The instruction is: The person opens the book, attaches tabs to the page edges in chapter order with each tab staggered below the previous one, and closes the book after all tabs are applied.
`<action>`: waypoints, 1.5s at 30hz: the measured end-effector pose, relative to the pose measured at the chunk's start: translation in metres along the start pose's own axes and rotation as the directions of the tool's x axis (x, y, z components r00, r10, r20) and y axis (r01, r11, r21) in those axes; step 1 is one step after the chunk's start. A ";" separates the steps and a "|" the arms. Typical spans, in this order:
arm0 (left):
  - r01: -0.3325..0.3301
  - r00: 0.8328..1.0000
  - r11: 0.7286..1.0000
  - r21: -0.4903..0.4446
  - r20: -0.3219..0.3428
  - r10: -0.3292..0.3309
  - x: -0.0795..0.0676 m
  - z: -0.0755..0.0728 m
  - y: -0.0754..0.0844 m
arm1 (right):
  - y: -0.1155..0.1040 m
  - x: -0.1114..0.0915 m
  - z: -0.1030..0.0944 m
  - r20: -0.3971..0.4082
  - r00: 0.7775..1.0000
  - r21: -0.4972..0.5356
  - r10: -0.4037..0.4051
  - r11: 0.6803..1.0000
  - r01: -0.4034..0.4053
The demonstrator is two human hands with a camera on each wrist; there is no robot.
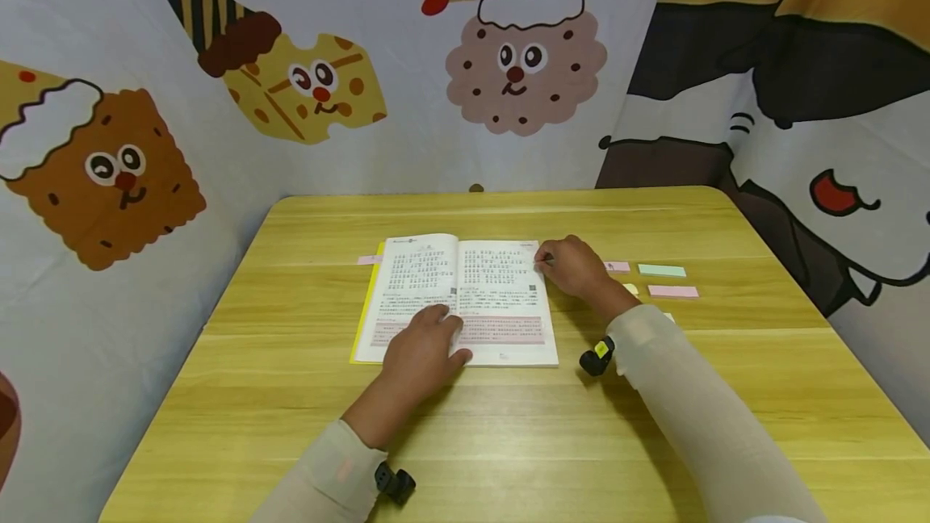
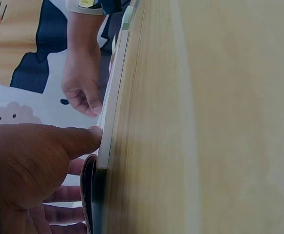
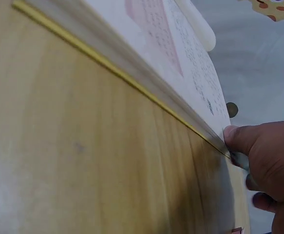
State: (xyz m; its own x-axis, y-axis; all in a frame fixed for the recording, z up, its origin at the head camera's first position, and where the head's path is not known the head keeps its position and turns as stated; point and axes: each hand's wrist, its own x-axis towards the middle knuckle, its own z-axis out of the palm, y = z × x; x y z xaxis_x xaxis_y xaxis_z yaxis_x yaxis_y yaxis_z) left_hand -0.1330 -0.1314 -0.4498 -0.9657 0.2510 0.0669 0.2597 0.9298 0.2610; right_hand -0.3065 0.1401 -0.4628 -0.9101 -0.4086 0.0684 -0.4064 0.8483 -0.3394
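- Nearest you, your left hand [image 1: 425, 349] lies across the lower middle of the book, fingers loosely spread, thumb by the bottom edge, gripping nothing. Let it bear lightly near the fold, so the pages lie flat and nothing slides.
- The book [image 1: 501, 289] rests open in the middle of the table [image 1: 508, 442], its yellow cover showing along the left side. Square the page edges before you press anything there.
- To the right lie loose strips: a pink strip [image 1: 672, 291], a green strip [image 1: 662, 270] beyond it, and a yellow piece [image 1: 630, 289] close by your right wrist. Lift that wrist a little, or it may drag them.
- Your right hand [image 1: 577, 269] pinches the upper right edge of the book, thumb on the page and fingers curled below. Whether a strip also sits between the fingertips is too small to tell. Use a light pinch; a hard one could crease the paper.
- Across the book, a pink tab [image 1: 369, 260] sticks out from the left edge, about level with your right fingertips: a fair guide for height.
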 end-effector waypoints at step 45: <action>-0.044 0.997 0.998 0.049 0.071 0.040 -0.001 -0.002 0.011 | -0.047 -0.132 -0.014 0.078 0.890 -0.161 -0.449 0.875 0.456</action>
State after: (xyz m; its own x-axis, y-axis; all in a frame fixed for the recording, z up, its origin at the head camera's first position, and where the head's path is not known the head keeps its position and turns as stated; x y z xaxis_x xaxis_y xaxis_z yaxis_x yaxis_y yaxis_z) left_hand -0.1293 -0.1222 -0.4457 -0.9518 0.3066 0.0084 0.3014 0.9299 0.2106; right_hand -0.1690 0.1590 -0.4429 -0.6214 -0.7709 0.1398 -0.7835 0.6107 -0.1150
